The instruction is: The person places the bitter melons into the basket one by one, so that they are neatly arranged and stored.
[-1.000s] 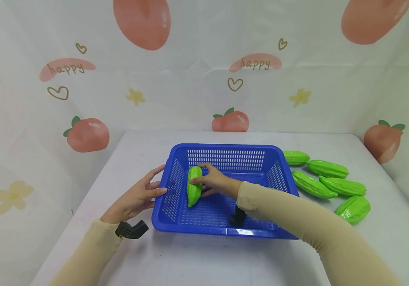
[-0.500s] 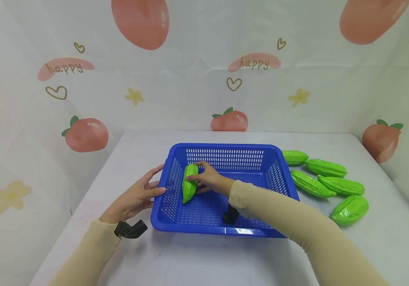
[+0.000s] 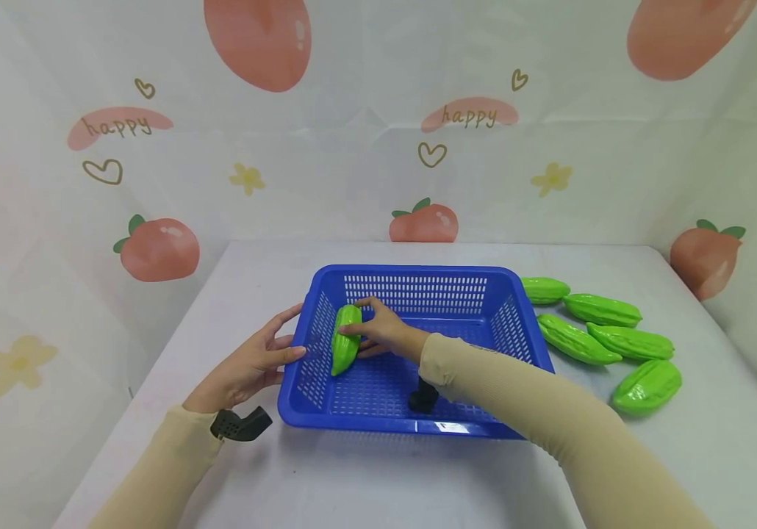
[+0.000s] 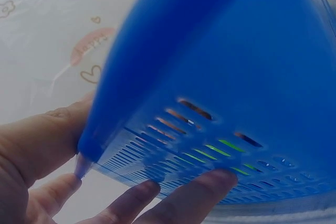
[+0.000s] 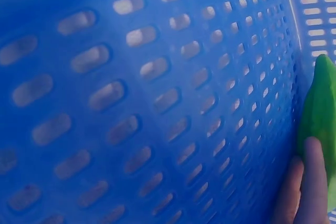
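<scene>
On the near side of the tabletop [image 3: 352, 485], the left hand [image 3: 249, 364] has its fingers loosely apart, resting against the outside of the basket's [image 3: 378, 424] left end; I'd leave it there to stop any sliding. A pale patch [image 3: 451, 427] on the near rim may be only glare; I can't read letters on it. Inside, the right hand [image 3: 381, 330] has its grip clamped on a gourd [image 3: 344, 353], lengthwise beside the left wall. I'd lay it down flat along that wall before loosening the grip, thumb last, so it doesn't roll. Five more gourds [image 3: 630, 342] lie right of the basket, with no labels visible. Behind, the cloth [image 3: 365, 169] reads "happy" twice, in brown script.
</scene>
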`<action>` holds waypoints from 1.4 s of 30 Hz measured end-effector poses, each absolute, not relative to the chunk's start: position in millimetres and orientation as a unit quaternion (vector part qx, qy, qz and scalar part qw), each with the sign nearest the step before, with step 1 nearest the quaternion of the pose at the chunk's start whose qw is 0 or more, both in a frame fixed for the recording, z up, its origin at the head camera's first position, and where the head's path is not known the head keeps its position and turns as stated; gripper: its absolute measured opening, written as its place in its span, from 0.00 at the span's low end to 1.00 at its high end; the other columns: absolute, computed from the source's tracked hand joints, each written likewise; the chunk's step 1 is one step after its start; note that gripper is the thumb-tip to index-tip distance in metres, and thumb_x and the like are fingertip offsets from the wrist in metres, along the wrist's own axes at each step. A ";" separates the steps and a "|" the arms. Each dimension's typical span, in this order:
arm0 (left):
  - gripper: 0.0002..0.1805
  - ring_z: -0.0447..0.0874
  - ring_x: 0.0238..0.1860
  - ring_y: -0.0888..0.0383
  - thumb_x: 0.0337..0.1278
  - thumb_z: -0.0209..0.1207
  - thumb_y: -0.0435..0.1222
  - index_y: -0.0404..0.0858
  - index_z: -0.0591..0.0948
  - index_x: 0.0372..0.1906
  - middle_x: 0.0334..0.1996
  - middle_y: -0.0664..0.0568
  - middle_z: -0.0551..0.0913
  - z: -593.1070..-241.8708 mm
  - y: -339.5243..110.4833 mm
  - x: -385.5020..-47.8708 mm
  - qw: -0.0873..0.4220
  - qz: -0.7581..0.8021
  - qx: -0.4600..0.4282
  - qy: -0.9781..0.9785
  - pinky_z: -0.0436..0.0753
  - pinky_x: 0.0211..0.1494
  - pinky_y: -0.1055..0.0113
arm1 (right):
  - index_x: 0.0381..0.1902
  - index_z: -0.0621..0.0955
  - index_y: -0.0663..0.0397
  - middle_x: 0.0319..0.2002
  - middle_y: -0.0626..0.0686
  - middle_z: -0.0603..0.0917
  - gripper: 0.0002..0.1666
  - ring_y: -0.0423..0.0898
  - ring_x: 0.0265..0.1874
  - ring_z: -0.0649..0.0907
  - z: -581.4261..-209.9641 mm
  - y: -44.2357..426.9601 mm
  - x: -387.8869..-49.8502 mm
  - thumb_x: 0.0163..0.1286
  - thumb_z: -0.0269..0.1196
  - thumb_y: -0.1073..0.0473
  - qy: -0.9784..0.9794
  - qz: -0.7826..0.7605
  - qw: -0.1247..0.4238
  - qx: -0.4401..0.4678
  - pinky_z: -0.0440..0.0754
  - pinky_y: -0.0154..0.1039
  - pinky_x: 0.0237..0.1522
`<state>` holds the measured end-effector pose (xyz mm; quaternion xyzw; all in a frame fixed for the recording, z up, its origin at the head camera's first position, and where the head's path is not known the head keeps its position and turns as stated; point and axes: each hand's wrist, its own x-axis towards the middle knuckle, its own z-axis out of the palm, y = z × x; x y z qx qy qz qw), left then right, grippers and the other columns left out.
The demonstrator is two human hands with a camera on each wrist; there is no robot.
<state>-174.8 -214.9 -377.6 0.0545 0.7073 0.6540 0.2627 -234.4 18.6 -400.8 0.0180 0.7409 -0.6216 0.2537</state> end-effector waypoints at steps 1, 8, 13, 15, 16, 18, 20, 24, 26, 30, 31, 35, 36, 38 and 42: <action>0.47 0.80 0.56 0.42 0.64 0.60 0.38 0.60 0.43 0.77 0.70 0.33 0.63 -377.3 -214.7 -174.9 0.263 0.655 0.055 0.707 0.81 0.54 0.46 | 0.69 0.62 0.47 0.56 0.67 0.75 0.42 0.62 0.40 0.86 -400.4 18.5 -234.1 0.60 0.70 0.59 0.742 -0.620 0.255 0.017 0.88 0.48 0.35; 0.48 0.80 0.57 0.41 0.63 0.60 0.38 0.61 0.43 0.77 0.70 0.35 0.63 -376.9 -215.1 -173.6 0.259 0.651 0.053 0.712 0.81 0.54 0.47 | 0.69 0.61 0.45 0.57 0.65 0.74 0.43 0.60 0.46 0.84 -397.3 18.3 -232.0 0.61 0.70 0.54 0.769 -0.587 0.255 0.008 0.87 0.51 0.36; 0.47 0.80 0.57 0.41 0.64 0.60 0.38 0.59 0.43 0.77 0.70 0.34 0.63 -376.6 -214.5 -174.8 0.262 0.653 0.053 0.709 0.81 0.54 0.46 | 0.69 0.61 0.45 0.59 0.65 0.72 0.43 0.61 0.47 0.83 -396.1 17.7 -231.3 0.60 0.70 0.53 0.775 -0.580 0.252 0.010 0.86 0.53 0.39; 0.47 0.80 0.56 0.41 0.64 0.60 0.38 0.59 0.43 0.77 0.69 0.33 0.63 -376.7 -214.5 -175.5 0.264 0.654 0.054 0.707 0.81 0.53 0.46 | 0.68 0.61 0.45 0.59 0.65 0.72 0.43 0.61 0.48 0.82 -396.2 17.7 -231.3 0.60 0.70 0.53 0.774 -0.580 0.252 0.011 0.86 0.54 0.39; 0.47 0.81 0.56 0.41 0.64 0.60 0.37 0.59 0.43 0.77 0.69 0.33 0.63 -376.8 -214.5 -175.9 0.264 0.654 0.053 0.707 0.82 0.53 0.46 | 0.68 0.61 0.45 0.59 0.65 0.72 0.43 0.61 0.48 0.82 -396.1 17.6 -231.3 0.60 0.70 0.53 0.775 -0.580 0.252 0.012 0.86 0.54 0.39; 0.47 0.81 0.56 0.42 0.64 0.60 0.37 0.59 0.43 0.77 0.70 0.33 0.63 -377.0 -214.4 -176.4 0.265 0.655 0.053 0.706 0.82 0.53 0.46 | 0.68 0.61 0.45 0.59 0.65 0.72 0.43 0.61 0.48 0.82 -396.4 17.5 -231.7 0.60 0.70 0.53 0.776 -0.579 0.252 0.013 0.86 0.53 0.39; 0.47 0.81 0.56 0.42 0.64 0.60 0.37 0.59 0.43 0.77 0.70 0.33 0.63 -376.7 -214.0 -176.6 0.265 0.655 0.052 0.706 0.82 0.53 0.46 | 0.68 0.61 0.45 0.59 0.65 0.72 0.43 0.61 0.48 0.83 -396.3 17.2 -231.8 0.60 0.70 0.53 0.776 -0.577 0.253 0.014 0.86 0.53 0.39; 0.47 0.81 0.56 0.42 0.64 0.60 0.37 0.59 0.43 0.77 0.69 0.33 0.63 -376.3 -213.9 -176.6 0.265 0.656 0.051 0.705 0.82 0.53 0.46 | 0.68 0.62 0.45 0.60 0.65 0.71 0.43 0.61 0.48 0.82 -396.4 16.9 -232.0 0.60 0.70 0.54 0.776 -0.578 0.253 0.015 0.86 0.53 0.39; 0.47 0.81 0.55 0.43 0.64 0.60 0.37 0.59 0.43 0.77 0.69 0.33 0.64 -376.5 -214.5 -176.2 0.265 0.655 0.052 0.706 0.82 0.53 0.47 | 0.68 0.62 0.45 0.61 0.65 0.70 0.42 0.61 0.48 0.82 -396.9 17.0 -232.4 0.60 0.70 0.54 0.774 -0.580 0.253 0.015 0.86 0.53 0.40; 0.46 0.82 0.55 0.43 0.64 0.59 0.37 0.60 0.44 0.77 0.68 0.33 0.65 -376.9 -215.8 -175.2 0.265 0.654 0.051 0.707 0.82 0.54 0.48 | 0.68 0.62 0.45 0.61 0.65 0.70 0.42 0.62 0.48 0.82 -399.0 17.2 -233.2 0.60 0.70 0.54 0.771 -0.583 0.255 0.017 0.86 0.53 0.40; 0.46 0.82 0.55 0.43 0.65 0.59 0.37 0.60 0.44 0.77 0.68 0.33 0.65 -377.0 -215.9 -175.0 0.265 0.654 0.052 0.706 0.82 0.54 0.48 | 0.68 0.62 0.45 0.61 0.65 0.70 0.42 0.62 0.48 0.82 -399.6 17.2 -233.4 0.60 0.70 0.53 0.771 -0.583 0.255 0.017 0.86 0.53 0.40; 0.46 0.82 0.55 0.44 0.64 0.60 0.38 0.60 0.45 0.77 0.69 0.33 0.64 -377.9 -216.0 -174.6 0.265 0.654 0.050 0.707 0.82 0.54 0.48 | 0.69 0.62 0.45 0.61 0.65 0.70 0.43 0.61 0.48 0.82 -400.7 17.3 -233.2 0.60 0.70 0.53 0.772 -0.582 0.254 0.018 0.86 0.53 0.41; 0.46 0.81 0.55 0.44 0.64 0.59 0.38 0.60 0.44 0.77 0.69 0.33 0.64 -377.9 -216.1 -174.6 0.265 0.654 0.051 0.707 0.82 0.54 0.48 | 0.69 0.62 0.45 0.61 0.65 0.70 0.43 0.61 0.48 0.82 -400.7 17.4 -233.2 0.60 0.70 0.53 0.772 -0.582 0.254 0.018 0.86 0.53 0.41; 0.46 0.82 0.55 0.44 0.64 0.60 0.38 0.60 0.45 0.77 0.69 0.33 0.64 -378.0 -216.1 -174.5 0.264 0.654 0.050 0.708 0.82 0.54 0.48 | 0.69 0.62 0.45 0.61 0.65 0.70 0.43 0.61 0.48 0.82 -400.6 17.5 -233.2 0.60 0.70 0.53 0.773 -0.581 0.255 0.019 0.86 0.53 0.41; 0.46 0.81 0.55 0.43 0.65 0.59 0.38 0.60 0.44 0.77 0.69 0.32 0.64 -377.5 -216.5 -174.5 0.265 0.655 0.054 0.706 0.82 0.53 0.47 | 0.69 0.61 0.45 0.61 0.64 0.70 0.44 0.61 0.48 0.82 -399.7 17.9 -233.2 0.60 0.70 0.52 0.774 -0.579 0.256 0.022 0.86 0.53 0.41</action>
